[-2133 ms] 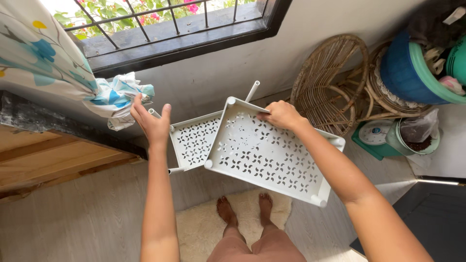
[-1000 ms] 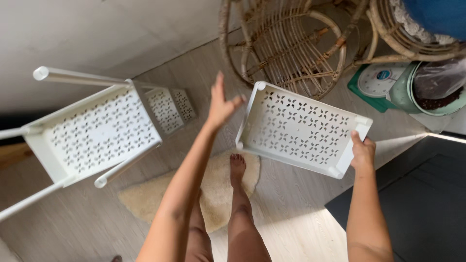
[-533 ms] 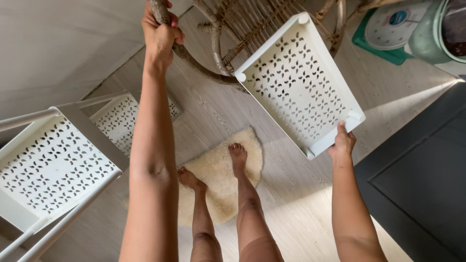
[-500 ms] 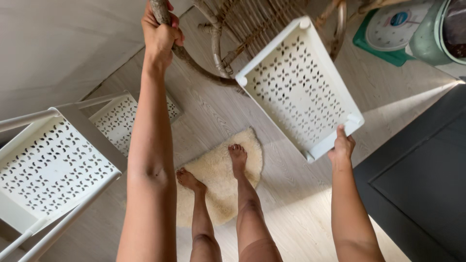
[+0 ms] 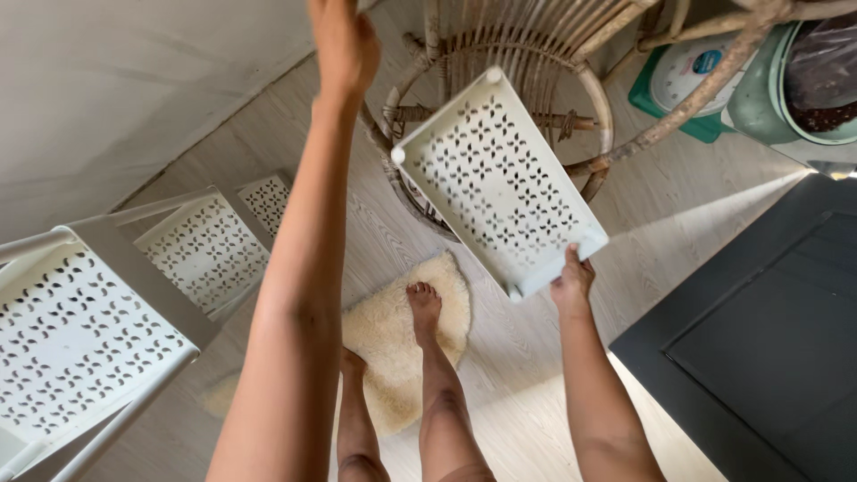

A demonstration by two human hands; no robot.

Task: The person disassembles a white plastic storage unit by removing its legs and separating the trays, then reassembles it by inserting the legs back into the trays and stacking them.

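My right hand (image 5: pixel 572 279) grips the near edge of a white perforated plastic tray (image 5: pixel 500 183) and holds it up, tilted, in front of a round rattan stool (image 5: pixel 536 54). My left hand (image 5: pixel 344 40) reaches up to the top of the frame beside the stool's curved rattan rim; its fingers run out of view, so what it grasps is hidden. At the lower left stands a white rack (image 5: pixel 80 330) with two more perforated trays on thin posts.
My bare feet stand on a small cream fluffy rug (image 5: pixel 393 339) on a pale wood floor. A dark mat (image 5: pixel 768 348) lies at the right. A green scale (image 5: pixel 687 85) and a green bucket (image 5: pixel 803 89) sit at the top right. A white wall (image 5: pixel 134 80) runs along the left.
The view has dropped and swung right since the earliest frame. My left hand left the rack and rose to the rattan stool. My right hand shifted from the tray's far corner to its near edge.
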